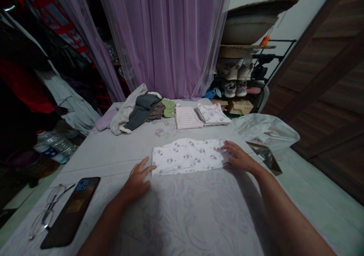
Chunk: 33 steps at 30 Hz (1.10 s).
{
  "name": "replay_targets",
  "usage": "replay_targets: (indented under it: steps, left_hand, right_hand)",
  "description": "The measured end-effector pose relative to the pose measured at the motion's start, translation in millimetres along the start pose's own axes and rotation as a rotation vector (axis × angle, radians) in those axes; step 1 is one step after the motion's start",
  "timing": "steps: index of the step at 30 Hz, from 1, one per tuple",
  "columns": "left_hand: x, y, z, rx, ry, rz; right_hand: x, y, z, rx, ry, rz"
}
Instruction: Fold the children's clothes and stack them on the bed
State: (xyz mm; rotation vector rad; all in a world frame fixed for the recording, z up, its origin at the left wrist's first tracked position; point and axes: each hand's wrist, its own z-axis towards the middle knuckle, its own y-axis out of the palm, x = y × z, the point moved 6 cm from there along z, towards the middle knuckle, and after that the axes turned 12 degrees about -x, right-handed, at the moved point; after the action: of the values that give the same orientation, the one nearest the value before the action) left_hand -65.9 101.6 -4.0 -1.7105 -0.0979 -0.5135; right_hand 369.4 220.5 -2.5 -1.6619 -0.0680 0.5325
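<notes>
A white printed garment [187, 156] lies folded into a long strip on the pale bed sheet [182, 210]. My left hand [138, 179] rests flat and open on the sheet, its fingertips at the strip's left end. My right hand [239, 156] lies open with its fingers spread on the strip's right end. Neither hand grips anything.
Behind the strip lie a folded striped garment [187, 117], a folded printed garment [212, 114] and a heap of unfolded clothes [139, 110]. A phone [71, 210] and glasses [47, 210] sit front left. Water bottles [54, 144] stand at left, a plastic bag [264, 129] at right.
</notes>
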Motion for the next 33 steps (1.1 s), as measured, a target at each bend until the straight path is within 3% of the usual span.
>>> replay_targets:
  steps: [4, 8, 13, 21, 24, 28, 33]
  left_hand:
    - [2, -11.4, 5, -0.026, 0.087, 0.079]
    - [6, -19.1, 16, 0.0, 0.136, 0.106]
    - [4, -15.2, 15, 0.022, 0.132, 0.111]
    - [7, -13.7, 17, 0.032, 0.141, 0.156]
    - [16, -25.6, 21, 0.115, 0.146, 0.018]
    - [28, -58.7, 25, 0.224, 0.062, -0.378]
    - [23, -92.2, 43, 0.321, -0.077, -0.847]
  right_hand:
    - [9, 13, -26, 0.022, -0.045, -0.036]
    - [0, 6, -25, 0.106, -0.065, -0.093]
    - [-9, -3, -24, 0.232, -0.087, -0.118]
    - [-3, 3, -29, 0.287, -0.082, -0.024]
    - [-8, -12, -26, 0.302, -0.064, 0.044]
    - [-17, -54, -24, 0.289, -0.049, 0.212]
    - [-13, -93, 4, 0.139, 0.073, 0.448]
